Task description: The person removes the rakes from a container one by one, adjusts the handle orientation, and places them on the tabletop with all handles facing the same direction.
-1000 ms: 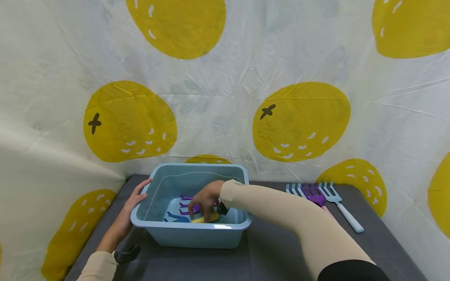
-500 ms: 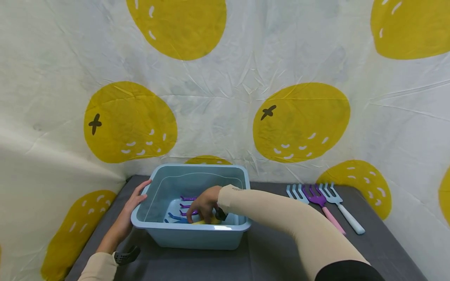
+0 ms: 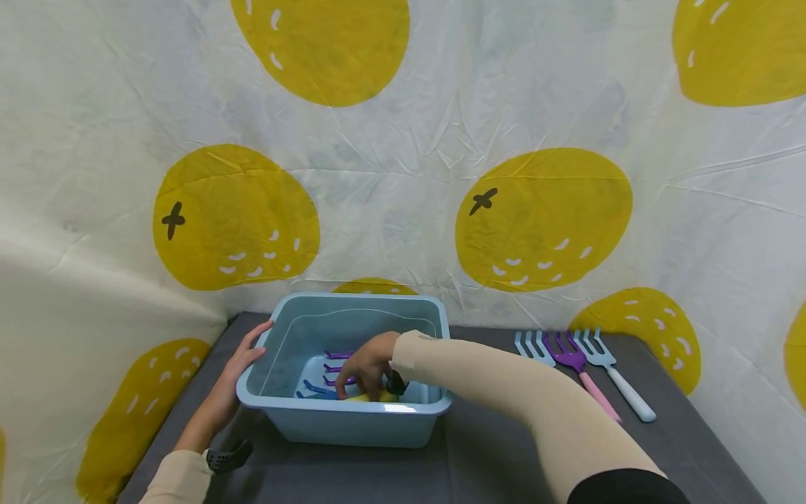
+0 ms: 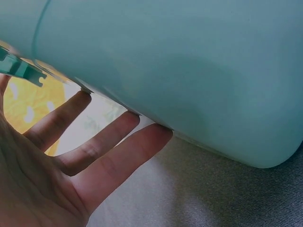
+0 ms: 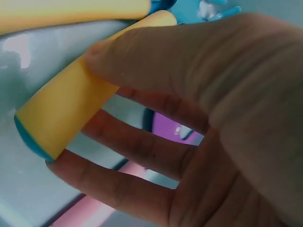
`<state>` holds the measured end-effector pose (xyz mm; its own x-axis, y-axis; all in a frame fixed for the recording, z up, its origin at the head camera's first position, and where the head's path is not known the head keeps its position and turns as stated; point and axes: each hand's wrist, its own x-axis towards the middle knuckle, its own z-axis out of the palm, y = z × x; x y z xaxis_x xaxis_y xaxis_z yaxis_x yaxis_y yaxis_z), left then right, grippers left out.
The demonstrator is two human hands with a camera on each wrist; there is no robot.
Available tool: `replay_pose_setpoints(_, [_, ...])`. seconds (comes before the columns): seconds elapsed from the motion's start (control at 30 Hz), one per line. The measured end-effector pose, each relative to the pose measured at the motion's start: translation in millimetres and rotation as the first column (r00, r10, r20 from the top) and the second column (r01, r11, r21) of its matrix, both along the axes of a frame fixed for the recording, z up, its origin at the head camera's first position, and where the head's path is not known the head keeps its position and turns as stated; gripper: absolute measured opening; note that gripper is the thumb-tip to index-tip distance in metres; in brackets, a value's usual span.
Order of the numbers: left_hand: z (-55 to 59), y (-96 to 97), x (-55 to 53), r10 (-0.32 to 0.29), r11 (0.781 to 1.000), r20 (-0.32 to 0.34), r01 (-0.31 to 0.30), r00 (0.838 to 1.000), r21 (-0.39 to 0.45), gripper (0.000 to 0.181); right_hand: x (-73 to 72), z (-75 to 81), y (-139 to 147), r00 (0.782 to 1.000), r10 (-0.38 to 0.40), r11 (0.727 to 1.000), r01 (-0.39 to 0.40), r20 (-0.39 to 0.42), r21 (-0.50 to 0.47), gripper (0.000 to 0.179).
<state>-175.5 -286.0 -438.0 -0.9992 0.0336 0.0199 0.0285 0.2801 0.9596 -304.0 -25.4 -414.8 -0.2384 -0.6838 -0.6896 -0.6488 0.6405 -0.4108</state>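
Note:
A light blue plastic bin (image 3: 352, 423) stands on the dark cloth. My left hand (image 3: 227, 374) rests on its left side; in the left wrist view its straight fingers (image 4: 120, 161) touch the bin's wall. Inside the bin, my right hand (image 3: 370, 364) pinches the yellow handle (image 5: 71, 101) of a hand fork between thumb and fingertips, its head mostly hidden by the hand. Blue tines (image 3: 317, 392) lie left of the hand, beside a purple fork (image 3: 336, 355). A second yellow handle (image 5: 71, 14) and a pink handle (image 5: 94, 208) lie near the held one.
Right of the bin, on the dark-covered table (image 3: 497, 448), lie a purple fork with a pink handle (image 3: 598, 394), a pale blue fork (image 3: 630, 393), and another pale blue fork (image 3: 534, 348) partly behind my right arm. A lemon-patterned sheet (image 3: 390, 224) hangs behind.
My right hand has sunk slightly lower in the bin around the yellow handle. The forearm has dropped, uncovering the pink handle on the table. My left hand stays put.

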Motion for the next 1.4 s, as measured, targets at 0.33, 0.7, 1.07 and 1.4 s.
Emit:
replay_pose_setpoints(0.33, [1.6, 0.8, 0.9, 0.0, 1.0, -0.011, -0.001, 1.0, -0.002, 0.062, -6.4, 33.8, 8, 0.993, 0.093, 0.991, -0.1, -0.078, -0.086, 0.055])
replay_pose_setpoints(0.7, [-0.8, -0.7, -1.7, -0.008, 1.0, -0.009, 0.008, 1.0, -0.006, 0.06, -7.9, 79.4, 34, 0.992, 0.023, 0.987, -0.043, -0.126, -0.156, 0.049])
replay_pose_setpoints(1.07, [3.4, 0.8, -2.4, -0.008, 1.0, -0.004, 0.008, 1.0, -0.004, 0.059, 0.6, 149.8, 83, 0.973, -0.055, 0.979, 0.007, -0.226, -0.206, 0.053])
replay_pose_setpoints(1.4, [1.0, -0.3, -0.6, -0.009, 1.0, -0.007, 0.009, 1.0, 0.001, 0.06, 4.7, 171.2, 148, 0.958, -0.161, 0.959, 0.097, -0.235, -0.265, 0.055])
